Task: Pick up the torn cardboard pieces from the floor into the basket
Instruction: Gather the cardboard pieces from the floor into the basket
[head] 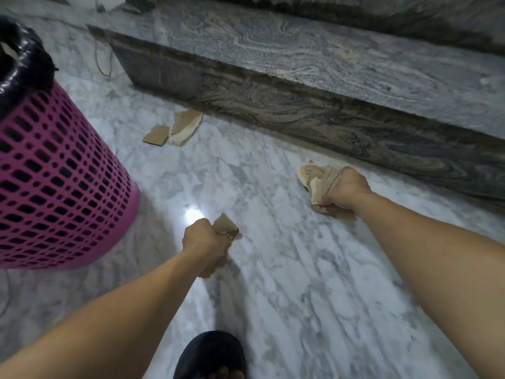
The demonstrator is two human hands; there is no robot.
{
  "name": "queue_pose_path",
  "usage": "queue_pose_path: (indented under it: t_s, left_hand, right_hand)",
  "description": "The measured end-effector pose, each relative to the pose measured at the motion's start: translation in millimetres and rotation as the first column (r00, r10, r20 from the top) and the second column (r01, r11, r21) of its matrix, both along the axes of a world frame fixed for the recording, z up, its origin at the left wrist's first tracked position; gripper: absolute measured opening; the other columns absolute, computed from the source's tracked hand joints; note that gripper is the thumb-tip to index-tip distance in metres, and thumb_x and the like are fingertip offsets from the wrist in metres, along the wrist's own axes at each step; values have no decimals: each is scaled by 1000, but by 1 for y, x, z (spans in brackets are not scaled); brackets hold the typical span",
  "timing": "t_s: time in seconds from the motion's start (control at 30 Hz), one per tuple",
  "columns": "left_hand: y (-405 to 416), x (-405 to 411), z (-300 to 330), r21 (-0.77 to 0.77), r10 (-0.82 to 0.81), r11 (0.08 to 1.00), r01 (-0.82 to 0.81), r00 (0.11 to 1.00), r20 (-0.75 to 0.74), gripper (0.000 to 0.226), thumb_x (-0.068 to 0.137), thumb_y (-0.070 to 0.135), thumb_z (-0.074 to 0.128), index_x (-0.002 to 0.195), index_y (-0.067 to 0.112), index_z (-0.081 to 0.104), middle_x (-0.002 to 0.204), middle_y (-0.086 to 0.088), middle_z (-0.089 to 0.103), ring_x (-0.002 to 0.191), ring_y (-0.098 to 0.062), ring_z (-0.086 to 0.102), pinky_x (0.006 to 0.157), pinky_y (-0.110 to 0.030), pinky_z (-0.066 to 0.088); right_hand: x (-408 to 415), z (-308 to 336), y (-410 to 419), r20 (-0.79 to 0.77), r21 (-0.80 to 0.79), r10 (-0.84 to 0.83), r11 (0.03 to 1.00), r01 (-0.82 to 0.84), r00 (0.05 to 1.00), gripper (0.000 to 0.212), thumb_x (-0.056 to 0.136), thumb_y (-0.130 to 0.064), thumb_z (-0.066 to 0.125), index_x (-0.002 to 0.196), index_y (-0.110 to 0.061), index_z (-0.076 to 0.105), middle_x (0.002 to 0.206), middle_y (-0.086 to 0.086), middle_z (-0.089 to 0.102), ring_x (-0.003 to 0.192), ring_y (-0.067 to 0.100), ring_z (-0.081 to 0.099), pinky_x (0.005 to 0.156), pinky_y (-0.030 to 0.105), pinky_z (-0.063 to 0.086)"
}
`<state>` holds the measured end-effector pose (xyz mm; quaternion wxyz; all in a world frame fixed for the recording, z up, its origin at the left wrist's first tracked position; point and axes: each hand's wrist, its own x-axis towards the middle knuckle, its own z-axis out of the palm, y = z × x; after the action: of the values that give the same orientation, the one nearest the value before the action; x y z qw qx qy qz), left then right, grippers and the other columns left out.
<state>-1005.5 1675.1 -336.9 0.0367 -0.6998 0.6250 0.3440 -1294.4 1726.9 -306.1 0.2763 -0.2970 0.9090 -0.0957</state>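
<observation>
- The white-grey marble floor (273, 269) is spread under both hands, with a dark veined stone step (300, 110) running just beyond the right hand.
- A pink perforated basket (54, 187), lined with a black bag (24, 64), is seen well to the left of the left hand, its mouth near the top-left corner.
- Right hand (345, 188): fingers are curled round a crumpled bunch of torn cardboard (314, 176), held low by the step.
- Left hand (205, 239): a smaller cardboard scrap (225, 225) is gripped in a fist, just off the floor.
- Two loose torn pieces (175, 129) are left lying ahead of the left hand, against the step.
- Handling, as judged: light, stiff but creasable, ragged-edged; best pinched by a raised edge, since flat pieces hug the smooth marble.
</observation>
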Motion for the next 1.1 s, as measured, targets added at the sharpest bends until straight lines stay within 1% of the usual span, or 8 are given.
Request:
queue_pose_path:
  t_s: [0.07,0.27,0.4,0.6,0.83,0.9,1.0,1.1]
  left_hand:
    - [-11,-3,6,-23,22,999,-23,999,-44,16,78,22,60,89,11,64,91,-9,68,84,-29,64,69,-29,52]
    - [-70,-13,40,-45,2,999,-8,990,-139,26,69,15,67,94,10,64,91,-11,71,84,-31,68,74,-40,60]
    - [-104,-17,53,-103,9,994,-26,986,-166,21,74,21,61,92,10,61,86,-11,69,79,-34,67,66,-39,59]
    - [-140,-21,44,-169,-20,986,6,996,-84,16,86,19,56,99,9,55,91,-10,60,83,-31,58,63,-32,44]
    - [-164,-12,44,-105,31,993,-48,987,-156,28,86,31,57,101,7,57,93,-9,65,73,-24,58,57,-27,43]
    - [-174,-5,52,-99,68,991,-88,979,-192,23,86,28,56,95,7,56,87,-5,64,70,-21,58,54,-25,42]
    - [-194,4,77,-112,141,979,-170,963,-229,6,89,12,54,94,9,56,89,-9,56,79,-26,53,67,-28,41]
    - [-211,13,99,-117,220,959,-260,936,-276,13,85,17,60,75,13,54,73,-6,57,57,-23,51,48,-19,43]
  right_hand:
    - [-1,3,-9,14,1,48,999,-48,999,67,60,-36,89,116,-12,62,115,9,65,92,26,58,72,26,42]
    - [5,9,-48,26,-82,54,995,-52,998,51,65,-36,86,103,-10,65,103,8,65,101,30,64,84,33,53]
    - [9,8,-72,-74,-48,-17,999,14,997,65,68,-51,73,117,-9,65,124,13,62,113,32,60,92,34,52]
    - [19,-14,-87,-59,-32,38,999,-40,998,40,90,-41,53,116,-12,64,120,15,66,105,34,62,75,29,45]
    - [25,2,-119,-36,188,213,961,-203,976,35,71,-26,78,97,-10,62,90,8,61,80,27,59,64,26,43]
    - [37,10,-136,25,164,249,954,-250,968,39,66,-28,79,97,-10,64,89,8,62,80,26,62,64,27,44]
    - [57,28,-167,79,88,347,932,-353,935,36,61,-32,72,90,-12,64,89,9,66,84,25,66,65,27,46]
    - [76,46,-204,108,74,404,908,-413,908,29,70,-21,78,90,-14,58,94,6,64,90,24,65,74,29,53]
